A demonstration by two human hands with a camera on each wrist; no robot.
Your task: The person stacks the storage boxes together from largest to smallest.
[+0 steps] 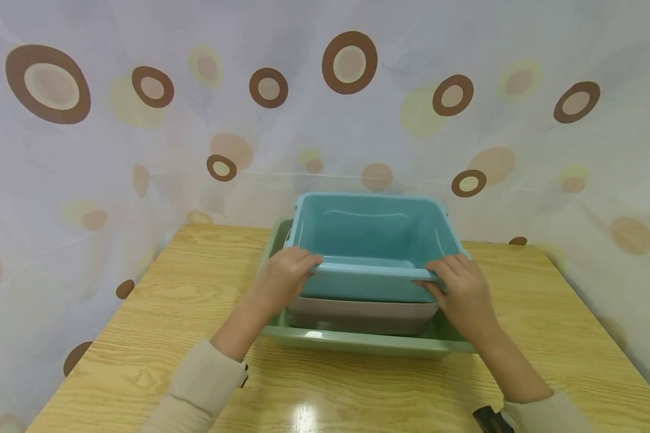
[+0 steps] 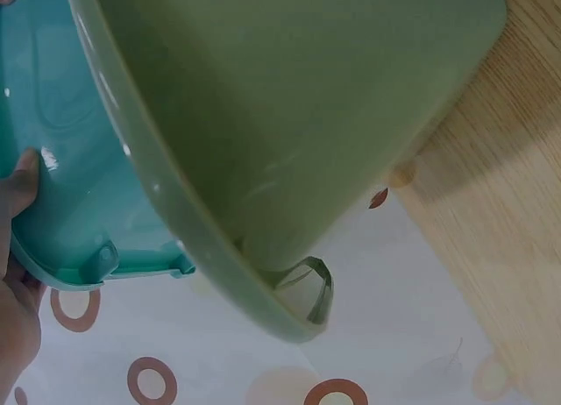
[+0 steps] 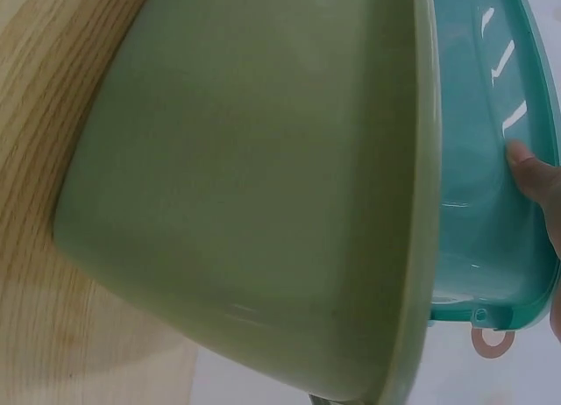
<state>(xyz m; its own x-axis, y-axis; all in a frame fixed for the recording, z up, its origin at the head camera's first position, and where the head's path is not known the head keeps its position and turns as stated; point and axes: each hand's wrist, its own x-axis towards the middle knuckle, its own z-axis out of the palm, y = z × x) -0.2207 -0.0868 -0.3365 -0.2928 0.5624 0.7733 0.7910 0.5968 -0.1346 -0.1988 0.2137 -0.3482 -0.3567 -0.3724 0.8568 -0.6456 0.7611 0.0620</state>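
Note:
A light blue plastic basin (image 1: 371, 287) is tilted towards me, its inside showing. My left hand (image 1: 283, 279) grips its near rim towards the left, fingers over the edge. Towards the right of that rim, my right hand (image 1: 462, 294) holds on with fingers on top and the thumb below. Under the blue basin sits a greyish-pink basin (image 1: 365, 316), inside a larger green basin (image 1: 357, 344). Both wrist views show the green basin's outer wall (image 2: 298, 116) up close, with a thumb (image 3: 524, 168) against the blue basin in the right one.
The green basin stands on a wood-grain table (image 1: 195, 300). Behind and beside the table hangs a pale cloth (image 1: 303, 132) printed with brown, peach and yellow circles. The green basin has a handle (image 2: 311, 287) at one end.

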